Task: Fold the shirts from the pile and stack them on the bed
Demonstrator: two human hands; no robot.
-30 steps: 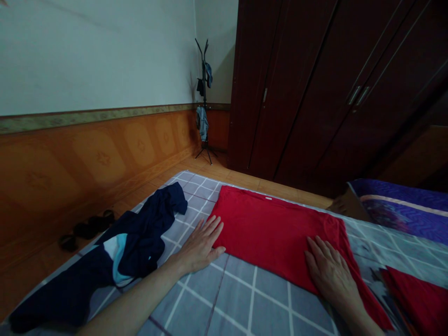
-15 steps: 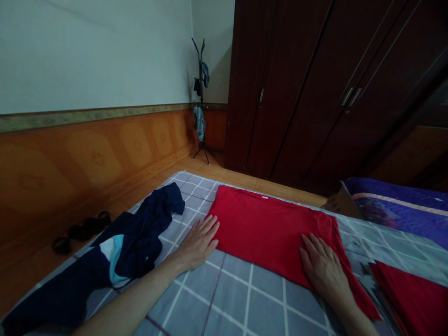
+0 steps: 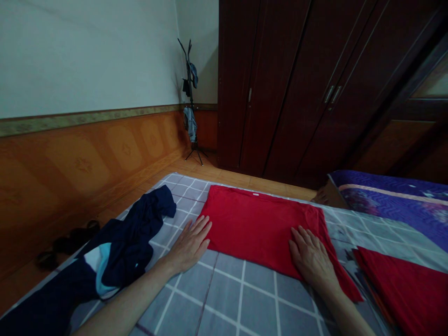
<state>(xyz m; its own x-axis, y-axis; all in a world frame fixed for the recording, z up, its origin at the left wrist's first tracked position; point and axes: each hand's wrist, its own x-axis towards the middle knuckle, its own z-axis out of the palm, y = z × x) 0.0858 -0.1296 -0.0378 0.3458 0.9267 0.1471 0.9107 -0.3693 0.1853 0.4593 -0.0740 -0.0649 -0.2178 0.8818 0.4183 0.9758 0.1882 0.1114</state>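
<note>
A flat red cloth garment (image 3: 254,228), folded into a rectangle, lies on a grey checked bedsheet (image 3: 227,298). My left hand (image 3: 189,245) rests palm down on the sheet, its fingertips against the garment's left edge. My right hand (image 3: 310,254) lies flat on the garment's lower right part, fingers spread and holding nothing. A crumpled navy garment with a light blue patch (image 3: 128,247) lies left of my left arm. At the lower right, a stack of red cloth (image 3: 402,291) sits beyond my right hand.
A dark wooden wardrobe (image 3: 290,84) stands beyond the bed, and a black coat rack with hanging clothes (image 3: 191,102) stands in the corner. Dark sandals (image 3: 66,245) lie on the tiled floor. A purple patterned quilt (image 3: 388,191) covers the far right.
The whole scene has slid left in view, as my head turns right. My hands stay in the same places against the red garment.
</note>
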